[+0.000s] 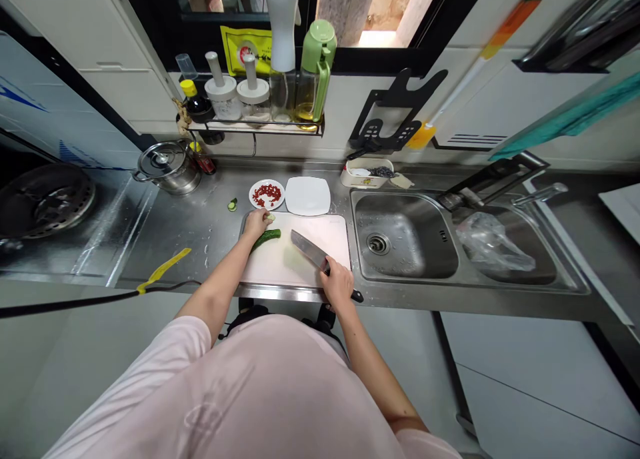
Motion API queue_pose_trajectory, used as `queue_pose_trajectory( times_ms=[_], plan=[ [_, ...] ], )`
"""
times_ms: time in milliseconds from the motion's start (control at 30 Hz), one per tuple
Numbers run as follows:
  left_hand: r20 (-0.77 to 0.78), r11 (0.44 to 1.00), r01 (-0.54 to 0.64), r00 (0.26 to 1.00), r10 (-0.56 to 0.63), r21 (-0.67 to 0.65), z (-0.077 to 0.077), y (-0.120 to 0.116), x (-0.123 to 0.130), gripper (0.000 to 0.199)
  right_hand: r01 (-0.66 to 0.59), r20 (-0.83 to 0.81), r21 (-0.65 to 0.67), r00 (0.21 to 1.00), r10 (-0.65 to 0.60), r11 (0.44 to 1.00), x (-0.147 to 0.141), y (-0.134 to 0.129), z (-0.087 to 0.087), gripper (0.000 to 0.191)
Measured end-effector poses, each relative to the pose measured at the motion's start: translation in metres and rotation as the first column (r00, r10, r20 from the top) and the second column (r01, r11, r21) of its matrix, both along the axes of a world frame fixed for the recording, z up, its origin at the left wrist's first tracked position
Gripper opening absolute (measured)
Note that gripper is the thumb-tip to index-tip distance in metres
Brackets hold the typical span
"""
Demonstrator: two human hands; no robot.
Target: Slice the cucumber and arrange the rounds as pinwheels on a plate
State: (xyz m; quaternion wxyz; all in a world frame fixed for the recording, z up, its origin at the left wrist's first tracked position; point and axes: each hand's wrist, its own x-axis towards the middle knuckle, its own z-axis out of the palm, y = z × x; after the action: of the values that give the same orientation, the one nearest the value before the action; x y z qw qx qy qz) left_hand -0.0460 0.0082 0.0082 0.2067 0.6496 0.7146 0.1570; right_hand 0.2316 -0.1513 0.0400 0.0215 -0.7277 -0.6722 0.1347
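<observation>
My right hand is closed round the black handle of a kitchen knife. The blade lies low over the right half of a white cutting board, pointing up and left. At the board's upper left, my left hand pinches a small pale green cucumber piece. Just below those fingers a dark green length of cucumber lies on the board, partly hidden by my left forearm. Behind the board are a white plate with chopped red bits and a white square plate.
Cucumber end pieces lie on the steel counter. A lidded pot stands left, and a wok sits farther left. The sink is to the right, with a plastic bag in its second basin. A shelf holds seasoning jars and bottles.
</observation>
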Motion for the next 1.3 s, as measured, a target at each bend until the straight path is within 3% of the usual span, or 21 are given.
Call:
queue_pose_trajectory(
  times_ms=[667, 833, 1033, 1300],
  plan=[
    [0.010, 0.997, 0.052, 0.999, -0.052, 0.063, -0.016, 0.008, -0.004, 0.020, 0.008, -0.028, 0.009, 1.000, -0.008, 1.000, -0.002, 0.004, 0.003, 0.039],
    [0.184, 0.990, -0.071, 0.982, 0.048, 0.119, -0.019, 0.006, -0.008, 0.025, 0.014, -0.042, 0.012, 0.999, -0.014, 1.000, -0.001, 0.004, 0.003, 0.040],
    [0.329, 0.937, -0.283, 0.921, 0.206, 0.204, -0.021, -0.010, -0.019, 0.024, 0.028, -0.067, 0.027, 0.997, -0.026, 0.999, 0.002, 0.004, 0.000, 0.040],
    [0.373, 0.909, -0.353, 0.892, 0.255, 0.222, -0.016, -0.043, -0.025, 0.024, 0.026, -0.106, 0.041, 0.994, -0.022, 0.999, -0.001, 0.004, 0.000, 0.039]
  ],
)
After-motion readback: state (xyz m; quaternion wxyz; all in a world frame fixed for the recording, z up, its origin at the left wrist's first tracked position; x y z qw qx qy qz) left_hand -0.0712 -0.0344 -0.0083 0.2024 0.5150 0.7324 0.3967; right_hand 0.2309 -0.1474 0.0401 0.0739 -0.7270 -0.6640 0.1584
